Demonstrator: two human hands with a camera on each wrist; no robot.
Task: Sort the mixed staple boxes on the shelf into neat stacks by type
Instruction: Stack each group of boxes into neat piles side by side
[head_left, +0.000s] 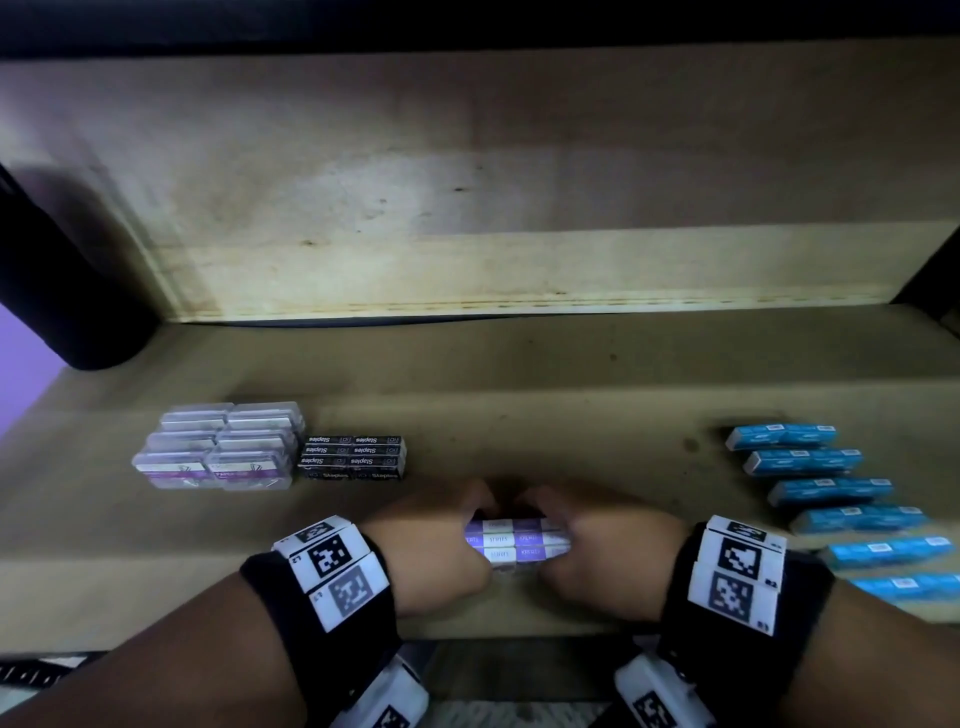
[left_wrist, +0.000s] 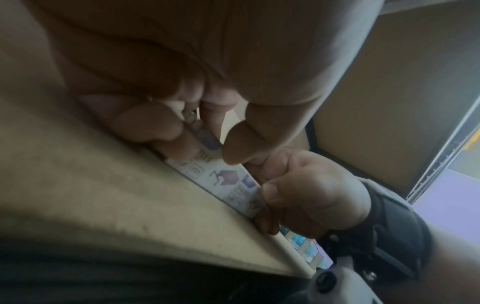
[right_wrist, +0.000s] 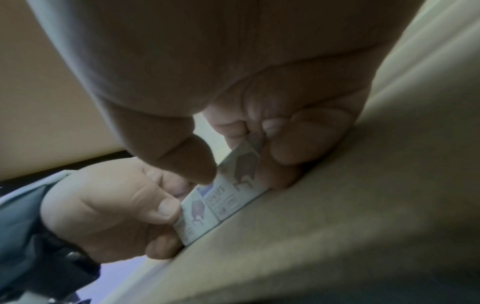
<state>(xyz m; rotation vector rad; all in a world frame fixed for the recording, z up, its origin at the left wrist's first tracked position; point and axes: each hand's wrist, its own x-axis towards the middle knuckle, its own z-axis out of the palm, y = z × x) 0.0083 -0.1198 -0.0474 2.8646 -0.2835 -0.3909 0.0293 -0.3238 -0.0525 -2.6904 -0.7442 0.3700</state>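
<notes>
**Squaring the purple-and-white stack**

Fingers (left_wrist: 145, 121) of my left hand (head_left: 431, 551) curl round the left end of the purple-and-white staple boxes (head_left: 514, 543); thumb on the near face, the rest wrapped behind. My right hand (head_left: 608, 556) does the same at the other end. Both sets of fingers are clamped on the stack, not spread. Wrist views show the boxes resting on the shelf (head_left: 519, 374) board, bottom edge down, near its front edge.

To do this well, I think: press inward evenly from both ends so the layers line up flush, keep the bottom box flat on the board, and let go both sides together so nothing skews. Light squeeze only, as card boxes probably dent. How many boxes deep the stack runs I cannot tell; three layers show on the near face.

Outward: to the left, a neat block of black staple boxes (head_left: 352, 457), touching a block of clear plastic cases (head_left: 221, 447). To the right, well apart, blue staple boxes (head_left: 831, 493) lie in a loose staggered row, not yet stacked, probably next.
</notes>
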